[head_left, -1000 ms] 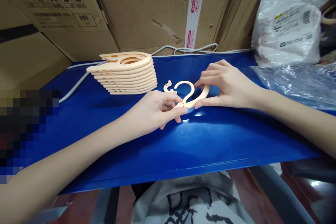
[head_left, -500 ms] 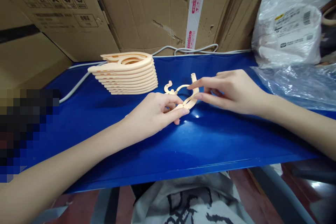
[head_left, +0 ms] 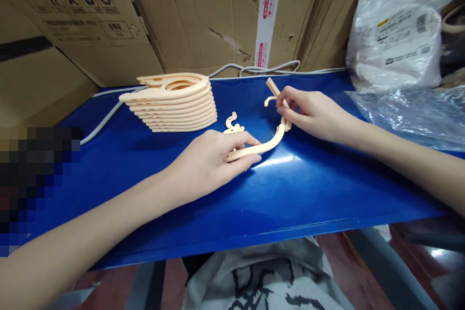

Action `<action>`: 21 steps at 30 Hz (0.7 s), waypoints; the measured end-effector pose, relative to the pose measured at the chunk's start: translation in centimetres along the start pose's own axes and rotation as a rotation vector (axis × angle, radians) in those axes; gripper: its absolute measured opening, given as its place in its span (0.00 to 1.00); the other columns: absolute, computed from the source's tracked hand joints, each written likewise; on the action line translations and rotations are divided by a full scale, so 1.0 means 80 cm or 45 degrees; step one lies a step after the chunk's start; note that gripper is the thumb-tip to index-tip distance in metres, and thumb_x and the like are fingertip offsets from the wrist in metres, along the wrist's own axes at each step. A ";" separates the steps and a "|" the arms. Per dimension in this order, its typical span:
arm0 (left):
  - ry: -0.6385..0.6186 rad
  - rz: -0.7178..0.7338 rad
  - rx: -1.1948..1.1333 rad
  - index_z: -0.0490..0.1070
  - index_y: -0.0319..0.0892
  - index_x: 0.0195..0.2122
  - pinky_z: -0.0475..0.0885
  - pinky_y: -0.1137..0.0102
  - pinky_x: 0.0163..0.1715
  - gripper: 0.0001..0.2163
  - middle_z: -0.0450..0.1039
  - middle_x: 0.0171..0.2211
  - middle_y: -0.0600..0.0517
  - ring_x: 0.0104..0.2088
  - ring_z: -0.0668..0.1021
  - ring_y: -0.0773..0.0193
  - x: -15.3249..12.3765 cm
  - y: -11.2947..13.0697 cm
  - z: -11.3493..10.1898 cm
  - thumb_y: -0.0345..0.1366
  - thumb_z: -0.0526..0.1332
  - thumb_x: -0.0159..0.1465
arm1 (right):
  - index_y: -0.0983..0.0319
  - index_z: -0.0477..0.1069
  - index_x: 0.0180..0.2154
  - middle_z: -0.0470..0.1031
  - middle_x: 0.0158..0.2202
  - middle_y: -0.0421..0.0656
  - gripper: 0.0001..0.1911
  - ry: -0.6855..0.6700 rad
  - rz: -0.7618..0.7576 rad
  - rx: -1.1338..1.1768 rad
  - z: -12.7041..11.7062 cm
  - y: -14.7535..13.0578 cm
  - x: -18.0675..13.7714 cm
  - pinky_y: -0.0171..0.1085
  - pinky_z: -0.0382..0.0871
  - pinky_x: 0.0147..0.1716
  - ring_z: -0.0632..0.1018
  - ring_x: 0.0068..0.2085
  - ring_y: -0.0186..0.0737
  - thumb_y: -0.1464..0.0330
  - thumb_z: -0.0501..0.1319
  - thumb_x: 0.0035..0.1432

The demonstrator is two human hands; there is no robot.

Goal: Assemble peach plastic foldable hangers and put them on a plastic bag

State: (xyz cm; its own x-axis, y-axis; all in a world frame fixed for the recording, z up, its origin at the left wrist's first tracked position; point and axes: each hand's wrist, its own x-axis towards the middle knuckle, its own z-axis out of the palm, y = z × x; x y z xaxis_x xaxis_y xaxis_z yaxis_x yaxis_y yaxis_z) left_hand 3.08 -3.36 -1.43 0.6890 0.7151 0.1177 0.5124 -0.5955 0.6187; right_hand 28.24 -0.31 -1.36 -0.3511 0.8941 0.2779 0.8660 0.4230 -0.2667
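Observation:
A cream plastic folding hanger [head_left: 271, 144] is partly unfolded between my hands, just above the blue tabletop. My left hand [head_left: 214, 160] pinches one curved arm of it between thumb and fingers. On the other side, my right hand [head_left: 303, 109] has its fingertips closed on the far section, where a straight piece and a small curved end stick out. A cream hook [head_left: 231, 120] shows behind my left fingers; whether it joins the held arm is hidden. Left of my hands stands a neat stack of matching folded hangers [head_left: 174, 101].
Cardboard boxes [head_left: 203, 14] wall off the back of the blue table [head_left: 181, 223]. A white cable [head_left: 247, 69] runs along the rear edge. Clear plastic wrapping [head_left: 410, 116] and a labelled bag [head_left: 399, 43] lie at the right.
The hanger has opened out: its far section swung right and away with my right hand, which has closed on it. My left hand keeps its hold, with the curved arm now stretched rightward.

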 end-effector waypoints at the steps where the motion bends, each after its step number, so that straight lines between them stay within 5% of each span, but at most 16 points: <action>1: 0.017 0.006 0.040 0.77 0.46 0.44 0.61 0.74 0.27 0.09 0.76 0.27 0.57 0.26 0.75 0.68 0.000 0.000 -0.001 0.39 0.60 0.66 | 0.58 0.65 0.42 0.76 0.33 0.42 0.06 0.010 0.017 0.003 0.002 0.004 0.001 0.38 0.61 0.30 0.75 0.31 0.42 0.66 0.54 0.62; 8: 0.192 0.133 0.432 0.76 0.44 0.42 0.59 0.73 0.27 0.09 0.76 0.30 0.55 0.27 0.73 0.67 -0.002 -0.002 -0.004 0.40 0.58 0.68 | 0.63 0.59 0.54 0.77 0.32 0.42 0.23 0.054 0.034 -0.056 0.008 0.010 0.002 0.38 0.63 0.28 0.75 0.29 0.42 0.69 0.55 0.57; 16: 0.228 0.230 0.553 0.75 0.42 0.41 0.65 0.67 0.40 0.09 0.75 0.39 0.51 0.42 0.75 0.59 0.002 -0.014 -0.004 0.37 0.56 0.70 | 0.61 0.67 0.49 0.77 0.35 0.44 0.17 -0.076 0.026 -0.216 0.003 0.008 0.006 0.37 0.60 0.27 0.75 0.31 0.42 0.66 0.55 0.58; 21: 0.257 0.195 0.579 0.75 0.43 0.40 0.65 0.67 0.39 0.08 0.74 0.41 0.51 0.43 0.75 0.58 0.002 -0.011 -0.006 0.35 0.56 0.69 | 0.61 0.69 0.46 0.77 0.37 0.45 0.13 -0.102 0.015 -0.230 0.004 0.008 0.007 0.37 0.60 0.29 0.74 0.31 0.41 0.65 0.55 0.59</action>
State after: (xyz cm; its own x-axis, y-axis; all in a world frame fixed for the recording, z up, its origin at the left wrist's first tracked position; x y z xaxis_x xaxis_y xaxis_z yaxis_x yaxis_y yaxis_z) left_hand 2.48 -2.49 -1.58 0.6840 0.6368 0.3558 0.6151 -0.7657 0.1880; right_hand 28.50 0.53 -1.69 -0.3613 0.9109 0.1993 0.9176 0.3853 -0.0974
